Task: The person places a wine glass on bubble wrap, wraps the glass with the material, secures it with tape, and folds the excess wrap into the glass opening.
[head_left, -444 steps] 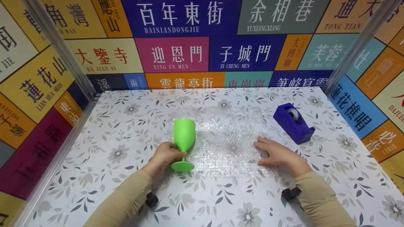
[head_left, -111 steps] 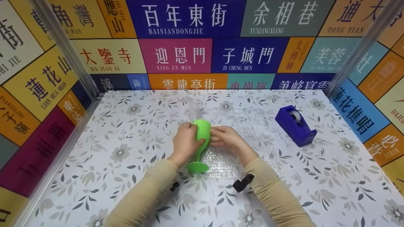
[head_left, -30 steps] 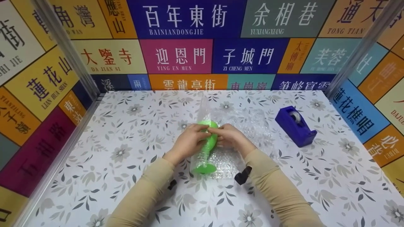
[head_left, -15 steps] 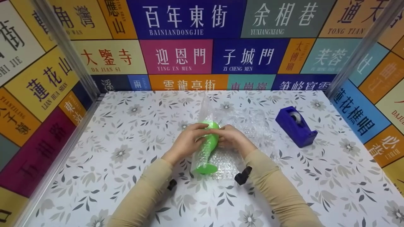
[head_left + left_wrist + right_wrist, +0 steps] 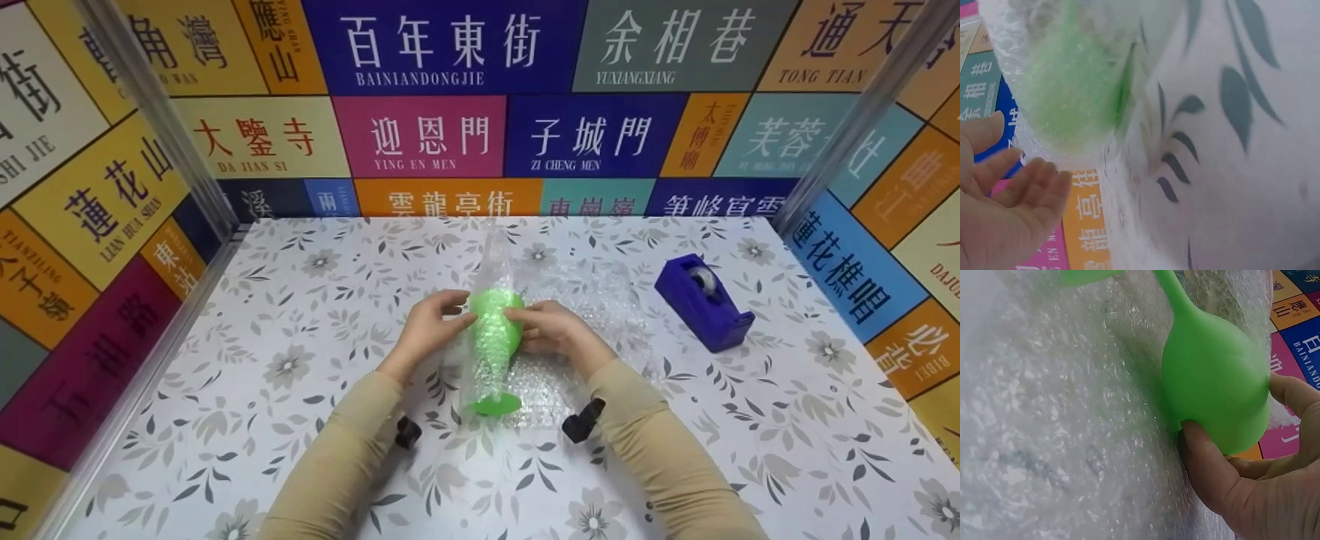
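Observation:
A bright green goblet (image 5: 498,406) lies on its side on a sheet of bubble wrap (image 5: 611,300), its foot toward me. The left part of the sheet is folded up over the goblet. My right hand (image 5: 559,330) grips the bowl, one finger on the flap and others along the bare right side. In the right wrist view its fingers (image 5: 1204,461) press on the bare green bowl. My left hand (image 5: 429,334) is beside the folded flap, fingers loosely bent with nothing in them. The left wrist view shows the goblet's bowl (image 5: 1072,90) blurred through the wrap.
A blue tape dispenser (image 5: 694,315) with a roll of clear tape stands at the right of the flower-patterned table (image 5: 300,435). Panels printed with street signs (image 5: 420,135) wall in the back and both sides.
The goblet has rolled rightward on the bubble wrap, and the sheet's left part now covers it. My left hand has come off the bundle to the left, while my right hand stays on the bowl.

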`<control>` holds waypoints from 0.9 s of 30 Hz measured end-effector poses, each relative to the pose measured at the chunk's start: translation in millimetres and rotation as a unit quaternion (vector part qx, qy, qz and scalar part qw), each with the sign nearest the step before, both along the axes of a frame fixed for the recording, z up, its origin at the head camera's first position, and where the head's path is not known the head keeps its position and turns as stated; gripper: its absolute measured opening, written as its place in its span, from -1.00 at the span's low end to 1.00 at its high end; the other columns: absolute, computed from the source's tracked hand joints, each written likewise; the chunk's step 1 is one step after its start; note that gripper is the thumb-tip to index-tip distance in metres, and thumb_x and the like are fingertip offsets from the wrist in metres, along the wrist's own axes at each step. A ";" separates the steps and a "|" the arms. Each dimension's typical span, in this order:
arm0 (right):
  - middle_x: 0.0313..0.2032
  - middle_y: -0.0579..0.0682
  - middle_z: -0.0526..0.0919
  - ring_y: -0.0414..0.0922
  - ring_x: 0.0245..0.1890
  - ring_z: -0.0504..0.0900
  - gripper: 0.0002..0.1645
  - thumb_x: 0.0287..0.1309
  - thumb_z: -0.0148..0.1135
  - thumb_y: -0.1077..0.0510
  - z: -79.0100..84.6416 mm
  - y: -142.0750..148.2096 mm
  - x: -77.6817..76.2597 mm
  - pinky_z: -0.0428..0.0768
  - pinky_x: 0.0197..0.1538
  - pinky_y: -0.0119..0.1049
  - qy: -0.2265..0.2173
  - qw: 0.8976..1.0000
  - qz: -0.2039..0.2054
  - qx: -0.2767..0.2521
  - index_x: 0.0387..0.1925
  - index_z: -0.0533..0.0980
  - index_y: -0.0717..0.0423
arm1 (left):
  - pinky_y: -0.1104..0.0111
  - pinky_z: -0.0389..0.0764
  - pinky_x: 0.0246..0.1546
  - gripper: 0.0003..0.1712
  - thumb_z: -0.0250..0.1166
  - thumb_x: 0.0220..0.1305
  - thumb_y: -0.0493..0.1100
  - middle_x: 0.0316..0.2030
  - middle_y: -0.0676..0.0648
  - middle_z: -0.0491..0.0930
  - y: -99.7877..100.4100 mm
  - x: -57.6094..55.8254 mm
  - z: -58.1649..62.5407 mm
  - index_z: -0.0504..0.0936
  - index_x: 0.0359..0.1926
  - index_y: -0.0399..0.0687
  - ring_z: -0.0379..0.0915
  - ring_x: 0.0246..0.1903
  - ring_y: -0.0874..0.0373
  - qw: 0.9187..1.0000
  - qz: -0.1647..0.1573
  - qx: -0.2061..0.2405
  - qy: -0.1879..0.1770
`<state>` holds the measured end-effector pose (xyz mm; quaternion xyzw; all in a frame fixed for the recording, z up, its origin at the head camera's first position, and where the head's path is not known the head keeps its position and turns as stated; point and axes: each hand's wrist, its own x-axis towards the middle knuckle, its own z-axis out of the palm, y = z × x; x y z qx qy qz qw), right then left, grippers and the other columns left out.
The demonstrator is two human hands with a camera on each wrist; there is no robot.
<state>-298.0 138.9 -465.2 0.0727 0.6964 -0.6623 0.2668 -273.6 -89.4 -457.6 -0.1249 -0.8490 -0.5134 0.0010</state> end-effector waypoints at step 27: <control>-0.03 0.30 0.63 0.08 -0.05 0.67 -0.23 0.18 0.41 0.08 -5.8 5.6 -1.3 0.65 0.04 -0.16 -0.013 0.999 -0.009 -0.037 0.21 0.33 0.52 | 0.11 0.66 -0.05 -0.05 0.62 -0.09 -0.10 0.03 -0.28 0.54 10.2 -16.6 -10.7 0.31 0.26 -0.26 0.56 -0.04 -0.11 0.892 0.063 0.261 -0.365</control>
